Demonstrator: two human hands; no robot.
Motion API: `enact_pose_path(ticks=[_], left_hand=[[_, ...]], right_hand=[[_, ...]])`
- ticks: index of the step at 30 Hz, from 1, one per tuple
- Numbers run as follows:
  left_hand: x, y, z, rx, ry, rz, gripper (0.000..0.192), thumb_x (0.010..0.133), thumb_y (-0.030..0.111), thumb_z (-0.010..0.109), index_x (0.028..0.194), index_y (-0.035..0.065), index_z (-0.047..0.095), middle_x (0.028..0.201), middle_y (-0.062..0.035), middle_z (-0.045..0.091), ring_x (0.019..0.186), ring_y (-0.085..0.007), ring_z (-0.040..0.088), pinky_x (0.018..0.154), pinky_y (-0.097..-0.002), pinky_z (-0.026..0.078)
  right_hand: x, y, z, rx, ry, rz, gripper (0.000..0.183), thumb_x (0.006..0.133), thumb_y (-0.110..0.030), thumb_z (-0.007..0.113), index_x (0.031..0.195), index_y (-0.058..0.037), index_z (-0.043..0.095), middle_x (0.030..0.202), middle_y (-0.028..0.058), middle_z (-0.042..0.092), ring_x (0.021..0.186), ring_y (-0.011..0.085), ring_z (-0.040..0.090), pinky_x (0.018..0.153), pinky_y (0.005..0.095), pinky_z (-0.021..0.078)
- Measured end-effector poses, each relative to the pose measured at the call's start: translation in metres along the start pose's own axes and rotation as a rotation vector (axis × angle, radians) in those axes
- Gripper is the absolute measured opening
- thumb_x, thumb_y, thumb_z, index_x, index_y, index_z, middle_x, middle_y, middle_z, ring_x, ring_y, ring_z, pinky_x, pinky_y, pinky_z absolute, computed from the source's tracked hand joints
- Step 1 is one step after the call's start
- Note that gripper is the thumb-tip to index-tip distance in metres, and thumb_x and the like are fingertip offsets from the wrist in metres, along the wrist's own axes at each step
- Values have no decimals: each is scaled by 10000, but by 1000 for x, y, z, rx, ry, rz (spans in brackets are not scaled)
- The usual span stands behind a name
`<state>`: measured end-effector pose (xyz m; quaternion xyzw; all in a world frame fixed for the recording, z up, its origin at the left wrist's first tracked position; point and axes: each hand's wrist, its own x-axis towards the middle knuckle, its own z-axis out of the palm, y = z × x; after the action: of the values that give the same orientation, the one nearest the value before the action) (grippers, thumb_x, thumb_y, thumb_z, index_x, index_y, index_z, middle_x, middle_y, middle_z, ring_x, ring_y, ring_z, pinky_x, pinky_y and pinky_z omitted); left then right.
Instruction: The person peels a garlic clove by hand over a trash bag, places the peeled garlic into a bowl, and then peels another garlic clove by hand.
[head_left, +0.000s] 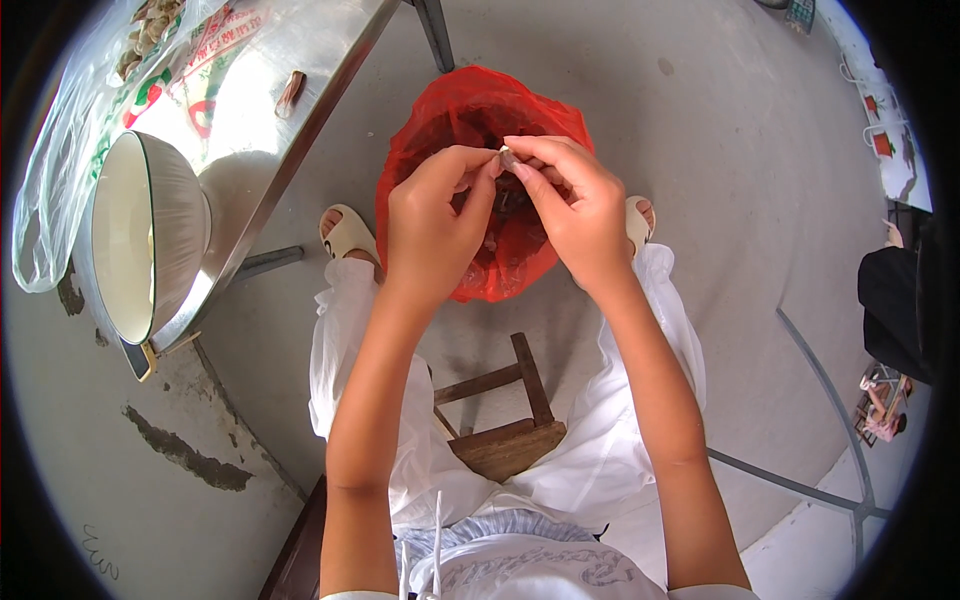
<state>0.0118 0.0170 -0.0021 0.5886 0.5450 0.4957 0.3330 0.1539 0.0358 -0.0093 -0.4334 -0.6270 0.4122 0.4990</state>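
Note:
Both hands meet over a red plastic bag (480, 283) whose mouth gapes on the floor between the feet. Pinched between their fingertips is a small pale and brownish piece that looks like a garlic clove (506, 159). My left hand (442, 206) grips its left side with thumb and index finger. On the other side, thumb and fingers of my right hand (574, 195) press against it. Dark scraps lie inside the bag, too shadowed to identify. The fingers partly hide the clove.
At left, a metal table (255, 142) bears a cream bowl (176, 232), a clear plastic bag (56, 187) of cloves (154, 30) and a loose clove-like piece (290, 94). A phone-like object (139, 360) protrudes under the bowl. A wooden stool (510, 446) shows between the legs. Another person (885, 420) appears far right.

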Motion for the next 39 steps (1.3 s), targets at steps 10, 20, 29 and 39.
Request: enact_pose_path(ticks=[10,20,29,39], left_hand=[[1,3,1,-166,-23,-160,118,930,26,560,974,-70,612,904,-81,669,819,-116,644,775,-247,532],[1,4,1,-251,-60,-213,152,921,54,591,1009,-67,618,942,-72,664,839,-107,623,772,-239,520],[0,0,2,-162,-6,-115,78,878,9,606,931,-42,634,840,-73,658,751,-111,646,677,-246,515],[2,2,3,-260,29,-197,96,884,39,614,939,-34,643,842,-68,683,764,-104,651,682,-239,512]], right_hand=[[-1,4,3,163,17,73,198,884,12,596,1077,0,639,991,91,677,899,159,659,768,279,540],[1,-4,0,343,7,223,223,893,7,592,1115,13,619,1011,80,667,921,151,658,793,271,542],[0,3,2,-17,21,-66,163,874,24,600,1029,10,648,967,86,659,859,162,664,702,257,553],[0,1,4,183,42,77,188,872,39,597,1054,13,637,968,93,650,881,168,671,727,259,560]])
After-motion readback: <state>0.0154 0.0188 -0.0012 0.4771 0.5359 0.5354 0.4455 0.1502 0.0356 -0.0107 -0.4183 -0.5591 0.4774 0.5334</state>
